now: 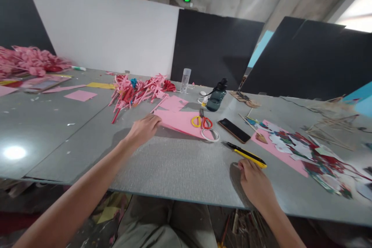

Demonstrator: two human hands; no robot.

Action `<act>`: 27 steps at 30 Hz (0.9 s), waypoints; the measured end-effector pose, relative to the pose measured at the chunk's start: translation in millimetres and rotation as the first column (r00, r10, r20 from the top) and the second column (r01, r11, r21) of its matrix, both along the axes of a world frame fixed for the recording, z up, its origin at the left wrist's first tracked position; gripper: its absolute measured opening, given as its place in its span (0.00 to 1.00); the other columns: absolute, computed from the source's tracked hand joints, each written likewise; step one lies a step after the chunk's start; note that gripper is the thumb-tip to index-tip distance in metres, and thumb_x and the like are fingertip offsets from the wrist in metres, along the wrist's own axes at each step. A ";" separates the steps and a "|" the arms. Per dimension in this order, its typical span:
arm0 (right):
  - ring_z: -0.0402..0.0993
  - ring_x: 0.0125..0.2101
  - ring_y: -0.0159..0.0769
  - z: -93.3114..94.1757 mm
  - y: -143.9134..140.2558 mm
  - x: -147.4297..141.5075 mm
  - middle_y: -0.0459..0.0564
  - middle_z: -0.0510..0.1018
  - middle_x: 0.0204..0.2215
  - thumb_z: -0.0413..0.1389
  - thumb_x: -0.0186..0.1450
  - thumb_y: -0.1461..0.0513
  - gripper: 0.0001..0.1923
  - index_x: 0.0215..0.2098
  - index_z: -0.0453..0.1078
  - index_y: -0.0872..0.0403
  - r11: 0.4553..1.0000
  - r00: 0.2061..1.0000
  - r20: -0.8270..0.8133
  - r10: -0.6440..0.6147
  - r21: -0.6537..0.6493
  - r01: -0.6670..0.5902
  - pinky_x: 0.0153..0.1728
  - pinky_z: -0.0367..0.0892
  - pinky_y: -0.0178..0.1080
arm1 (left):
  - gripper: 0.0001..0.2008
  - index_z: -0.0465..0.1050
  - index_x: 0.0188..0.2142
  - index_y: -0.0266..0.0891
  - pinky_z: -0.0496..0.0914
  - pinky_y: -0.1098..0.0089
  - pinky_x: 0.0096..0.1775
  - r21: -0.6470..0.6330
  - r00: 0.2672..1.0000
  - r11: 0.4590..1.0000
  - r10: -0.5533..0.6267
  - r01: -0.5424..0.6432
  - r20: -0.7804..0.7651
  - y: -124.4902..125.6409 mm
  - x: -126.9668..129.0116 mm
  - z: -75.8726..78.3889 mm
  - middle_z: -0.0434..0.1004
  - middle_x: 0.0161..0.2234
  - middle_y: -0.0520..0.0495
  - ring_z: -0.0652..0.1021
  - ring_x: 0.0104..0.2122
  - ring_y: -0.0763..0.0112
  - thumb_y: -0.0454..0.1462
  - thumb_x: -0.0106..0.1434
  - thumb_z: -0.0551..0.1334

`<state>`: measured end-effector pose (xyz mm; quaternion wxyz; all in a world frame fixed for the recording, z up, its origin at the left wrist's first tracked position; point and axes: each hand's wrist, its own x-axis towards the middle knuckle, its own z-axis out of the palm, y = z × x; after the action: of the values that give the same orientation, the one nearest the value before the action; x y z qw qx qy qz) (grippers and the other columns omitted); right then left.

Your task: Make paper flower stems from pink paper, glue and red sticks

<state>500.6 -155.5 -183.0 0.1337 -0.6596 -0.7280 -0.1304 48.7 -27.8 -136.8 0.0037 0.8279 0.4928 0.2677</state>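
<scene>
My left hand (pixel 145 128) is closed at the left corner of a stack of pink paper (pixel 177 119), its fingertips on the edge. Scissors (pixel 202 120) with one yellow and one red handle loop lie on the stack, and a white tape roll (pixel 210 135) overlaps its right corner. Near the table's front, my right hand (pixel 254 178) is closed, with a small pale tip of something thin poking out from its fingers; the rest is hidden. Just beyond that hand lies a yellow and black utility knife (pixel 247 155).
A phone (pixel 234 130), a dark water bottle (pixel 216 97) and a clear cylindrical bottle (pixel 185 80) are farther back. Pink and red paper strips (pixel 139 91) lie in a pile at back left. Paper scraps (pixel 302 147) cover the right side. Upright boards (pixel 215 50) line the back.
</scene>
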 end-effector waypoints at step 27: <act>0.63 0.67 0.51 27.7 167.1 -120.2 0.51 0.67 0.69 0.54 0.69 0.62 0.25 0.64 0.72 0.45 0.946 0.961 -0.174 0.216 -0.208 -0.250 0.63 0.64 0.53 | 0.10 0.59 0.31 0.44 0.56 0.64 0.28 0.380 0.812 0.737 -0.580 0.559 -0.068 -49.7 21.4 -12.2 0.65 0.24 0.51 0.63 0.25 0.66 0.27 0.53 0.53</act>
<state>380.4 11.6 -155.3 0.1257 -0.5876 -0.7991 0.0202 70.1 -77.5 -149.0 -0.0626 0.9152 0.1536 0.3673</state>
